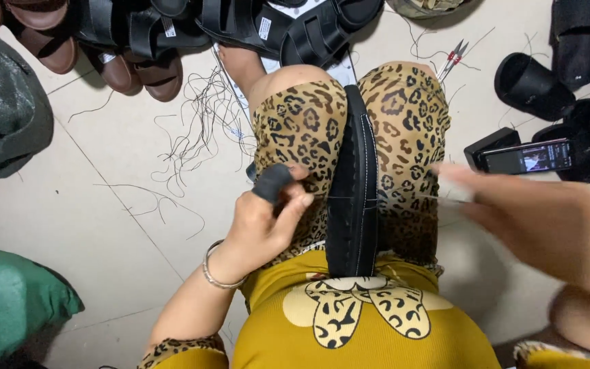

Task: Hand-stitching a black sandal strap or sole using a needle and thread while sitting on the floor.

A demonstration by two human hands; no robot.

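Left hand (264,219) grip on thread beside sole (353,184) edge, right hand (513,212) blurred, perhaps pulling.

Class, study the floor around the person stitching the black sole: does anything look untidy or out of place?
Yes. Loose dark thread offcuts lie tangled across the pale floor beside the left knee, and small snips lie among stray threads beyond the right knee.

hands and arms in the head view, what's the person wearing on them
The left hand has a black fabric guard over one digit, and a thin silver bangle sits on that wrist. The right hand is motion-blurred, with a pale wrap over a fingertip. Both arms are bare to short mustard-yellow sleeves with leopard-print cuffs.
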